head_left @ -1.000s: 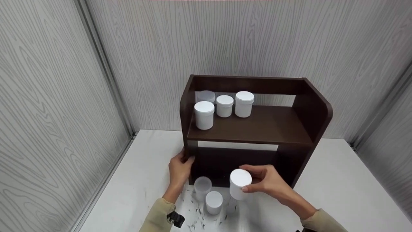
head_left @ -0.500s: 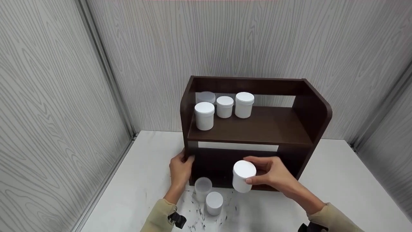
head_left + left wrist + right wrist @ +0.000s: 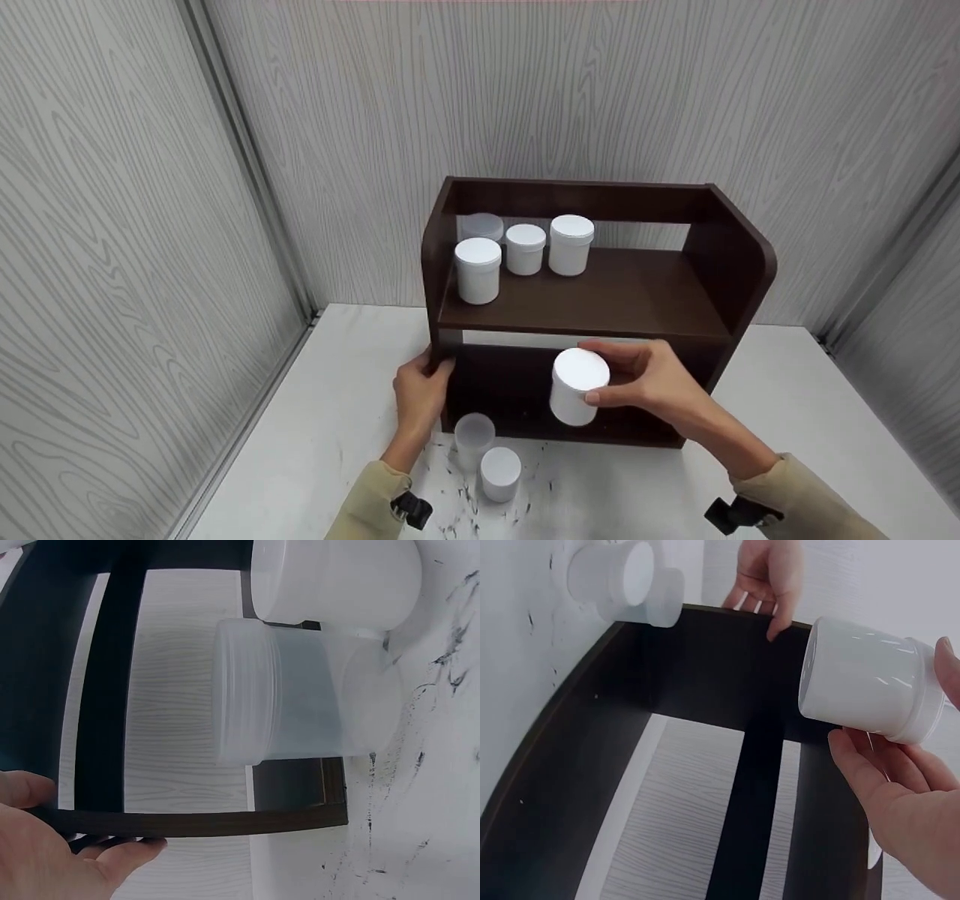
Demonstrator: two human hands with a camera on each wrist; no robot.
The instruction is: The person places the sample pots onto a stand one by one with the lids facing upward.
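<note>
A dark brown two-level shelf (image 3: 622, 300) stands on a white table (image 3: 337, 405). My right hand (image 3: 652, 382) grips a white lidded jar (image 3: 576, 387) in the air in front of the lower opening; the same jar (image 3: 870, 680) shows in the right wrist view. My left hand (image 3: 420, 390) holds the shelf's left side panel, thumb and fingers around its edge (image 3: 187, 823). On the table by that hand stand a translucent jar (image 3: 473, 438) and a white jar (image 3: 500, 472). Several white jars (image 3: 525, 251) stand at the left of the upper level.
Grey wood-grain walls (image 3: 135, 225) close in the table on the left, back and right. Dark scuff marks (image 3: 457, 499) cover the table near the two loose jars. The right half of the upper level (image 3: 645, 292) is bare.
My right hand has lifted the white jar up and a little to the right, from table height to the lower opening. The left hand has stayed on the side panel.
</note>
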